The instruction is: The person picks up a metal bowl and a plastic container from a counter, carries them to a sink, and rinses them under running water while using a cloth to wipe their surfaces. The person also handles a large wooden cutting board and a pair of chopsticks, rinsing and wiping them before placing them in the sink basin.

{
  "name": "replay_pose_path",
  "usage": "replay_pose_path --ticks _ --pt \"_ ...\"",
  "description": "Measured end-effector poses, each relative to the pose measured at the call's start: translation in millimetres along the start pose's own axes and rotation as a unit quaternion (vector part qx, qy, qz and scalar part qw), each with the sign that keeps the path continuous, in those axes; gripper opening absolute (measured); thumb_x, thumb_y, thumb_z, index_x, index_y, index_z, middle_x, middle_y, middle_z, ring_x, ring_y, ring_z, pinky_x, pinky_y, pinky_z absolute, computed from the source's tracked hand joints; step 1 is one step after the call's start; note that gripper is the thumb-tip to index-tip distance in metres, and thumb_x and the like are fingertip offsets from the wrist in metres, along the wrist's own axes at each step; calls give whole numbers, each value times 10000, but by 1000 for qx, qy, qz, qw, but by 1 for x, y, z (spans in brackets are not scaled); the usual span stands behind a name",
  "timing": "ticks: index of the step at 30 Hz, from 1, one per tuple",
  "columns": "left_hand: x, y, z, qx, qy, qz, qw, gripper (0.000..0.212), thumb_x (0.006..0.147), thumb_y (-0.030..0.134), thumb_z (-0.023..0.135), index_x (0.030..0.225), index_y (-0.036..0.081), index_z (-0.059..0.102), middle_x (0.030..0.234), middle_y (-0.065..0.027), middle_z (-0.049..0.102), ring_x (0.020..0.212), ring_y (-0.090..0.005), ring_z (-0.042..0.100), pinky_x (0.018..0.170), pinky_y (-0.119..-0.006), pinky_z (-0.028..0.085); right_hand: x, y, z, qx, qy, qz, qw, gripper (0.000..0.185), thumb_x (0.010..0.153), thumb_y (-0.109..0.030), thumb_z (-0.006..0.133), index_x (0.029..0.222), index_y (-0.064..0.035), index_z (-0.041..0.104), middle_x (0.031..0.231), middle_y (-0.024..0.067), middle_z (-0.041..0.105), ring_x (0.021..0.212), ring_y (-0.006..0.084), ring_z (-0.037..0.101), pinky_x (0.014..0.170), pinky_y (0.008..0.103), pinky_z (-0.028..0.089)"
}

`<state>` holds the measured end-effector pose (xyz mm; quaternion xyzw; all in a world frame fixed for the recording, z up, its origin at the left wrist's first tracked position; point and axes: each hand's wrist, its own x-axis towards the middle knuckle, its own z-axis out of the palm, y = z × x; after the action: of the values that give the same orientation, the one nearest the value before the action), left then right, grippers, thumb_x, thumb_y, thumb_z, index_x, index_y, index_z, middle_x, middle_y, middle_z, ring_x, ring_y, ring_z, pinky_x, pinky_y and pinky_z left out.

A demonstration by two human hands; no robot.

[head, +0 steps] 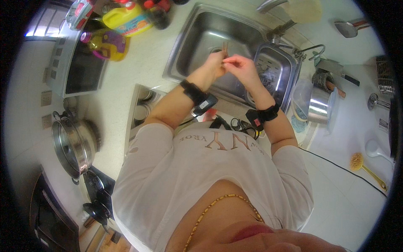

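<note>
Over the large basin of a stainless steel sink [189, 44], my left hand [216, 64] is closed around thin brown sticks [225, 46], which look like chopsticks. They stick out past its fingers near the drain. My right hand [241, 67] meets it from the right, thumb and fingertips pinched together against the left hand; whether something small is between them is hidden. Beside the right hand lies the smaller basin [289, 67] with a slotted insert. Each wrist wears a black strap with a small box.
Yellow plastic bottles [118, 45] and a countertop oven [85, 63] stand on the left counter. Further down are a steel steamer pot [74, 146] and a stove [97, 186]. At right are a steel pot [319, 105], a cleaver [333, 67] and a yellow-handled brush [366, 170]. The faucet [276, 34] stands behind the basins.
</note>
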<state>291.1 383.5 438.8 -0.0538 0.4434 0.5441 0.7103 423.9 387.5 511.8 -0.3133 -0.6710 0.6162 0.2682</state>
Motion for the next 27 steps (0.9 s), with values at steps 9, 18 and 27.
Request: replay_pose_path --ticks 9,18,27 --pt "2 -3 3 -52 -33 -21 998 133 888 109 414 898 -15 461 811 -120 491 636 -209 522 483 -306 453 -2 2 -6 40 -30 21 999 146 809 -7 588 940 33 638 879 39 604 844 115 578 780 224 447" --pt "6 -5 2 21 -13 -18 1000 255 902 117 349 1009 -59 498 951 -185 563 873 -278 584 785 -363 509 -3 7 -8 51 -18 10 999 123 797 -31 628 914 -2 652 853 20 633 772 74 580 709 210 471" --pt "5 -6 5 -7 -34 3 999 251 897 112 344 994 -67 491 925 -178 563 849 -272 583 760 -366 513 -1 11 -5 52 1 4 999 127 799 -35 624 919 -1 647 850 21 632 779 76 577 719 216 471"
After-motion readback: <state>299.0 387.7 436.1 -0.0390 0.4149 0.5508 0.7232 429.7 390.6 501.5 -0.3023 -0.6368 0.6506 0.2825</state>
